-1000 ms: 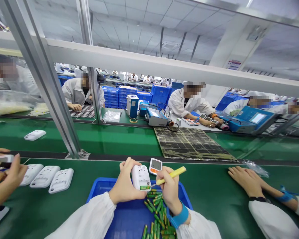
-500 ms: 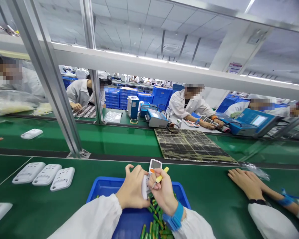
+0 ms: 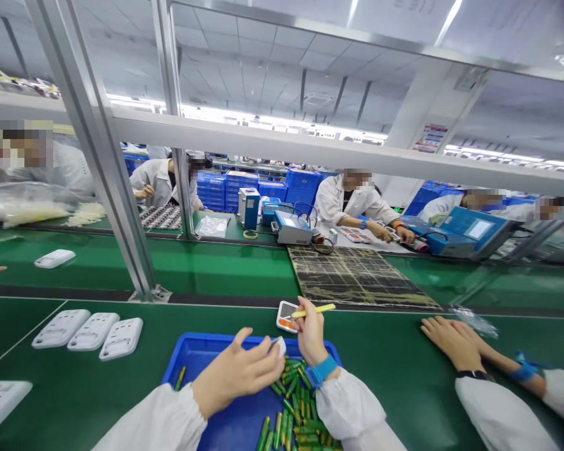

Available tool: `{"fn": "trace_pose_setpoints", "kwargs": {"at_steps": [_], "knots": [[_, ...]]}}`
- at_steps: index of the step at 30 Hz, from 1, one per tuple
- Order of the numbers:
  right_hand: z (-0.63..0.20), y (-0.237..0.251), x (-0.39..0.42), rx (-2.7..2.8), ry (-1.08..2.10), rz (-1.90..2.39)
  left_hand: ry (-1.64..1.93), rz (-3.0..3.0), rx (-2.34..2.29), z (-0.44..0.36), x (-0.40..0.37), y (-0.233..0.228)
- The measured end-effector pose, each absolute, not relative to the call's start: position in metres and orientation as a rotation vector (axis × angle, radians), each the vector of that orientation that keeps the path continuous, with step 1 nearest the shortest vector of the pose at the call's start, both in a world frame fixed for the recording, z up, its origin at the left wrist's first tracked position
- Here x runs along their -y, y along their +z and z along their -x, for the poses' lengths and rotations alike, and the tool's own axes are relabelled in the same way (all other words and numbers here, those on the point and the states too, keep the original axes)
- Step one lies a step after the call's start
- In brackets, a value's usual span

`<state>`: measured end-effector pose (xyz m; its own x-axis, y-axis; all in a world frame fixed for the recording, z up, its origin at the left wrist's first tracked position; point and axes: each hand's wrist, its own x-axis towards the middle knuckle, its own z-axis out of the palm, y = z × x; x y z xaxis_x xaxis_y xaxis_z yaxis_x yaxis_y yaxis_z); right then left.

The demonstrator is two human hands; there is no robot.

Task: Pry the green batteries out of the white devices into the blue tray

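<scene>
My left hand (image 3: 237, 373) reaches over a blue tray (image 3: 192, 354) and grips a white device (image 3: 280, 346) at its fingertips; the device is edge-on and mostly hidden. My right hand (image 3: 310, 335) is just beyond it and pinches a thin yellow tool (image 3: 316, 309) that points right. A small white monitor with an orange button (image 3: 286, 317) lies on the green belt right behind the right hand. Several green batteries (image 3: 295, 404) are heaped in the right half of the tray, under my right wrist with its blue strap.
Three white device shells (image 3: 93, 330) lie in a row left of the tray, another (image 3: 0, 401) at lower left, and one (image 3: 54, 258) on the far belt. A co-worker's hand (image 3: 451, 341) rests on the belt at right. A slanted aluminium post (image 3: 136, 263) and a dark mat (image 3: 357, 275) stand beyond.
My left hand has sunk toward the tray and turned the white device edge-on. My right hand has drawn the yellow tool off the device, up toward the small monitor.
</scene>
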<state>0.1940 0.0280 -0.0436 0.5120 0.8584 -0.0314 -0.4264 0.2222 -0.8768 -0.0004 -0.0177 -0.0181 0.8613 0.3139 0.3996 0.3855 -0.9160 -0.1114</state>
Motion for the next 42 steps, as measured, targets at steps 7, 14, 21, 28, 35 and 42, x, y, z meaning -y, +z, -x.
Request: {"fn": "trace_pose_setpoints", "kwargs": {"at_steps": [7, 14, 21, 28, 35, 42], "knots": [[-0.208, -0.048, -0.030, 0.958, 0.592, 1.280, -0.542, 2.817, 0.816, 0.033, 0.011, -0.020], [-0.214, -0.063, -0.035, 1.522, 0.473, 1.838, -0.562, 2.545, 1.708, 0.117, -0.043, 0.000], [-0.218, -0.072, -0.041, 1.460, 0.690, 1.709, -0.377, 2.520, 2.183, 0.176, -0.052, -0.036], [-0.199, -0.047, -0.030, 1.240, 1.137, 1.234, -0.294, 2.456, 2.107, 0.188, -0.043, -0.041], [-0.175, -0.025, -0.006, 0.527, 1.967, 0.325, -1.024, 2.414, 1.859, 0.043, -0.007, -0.003], [-0.157, -0.032, 0.005, 0.452, 1.894, 0.315, -1.713, 2.279, 1.981, -0.057, 0.009, -0.040]]}}
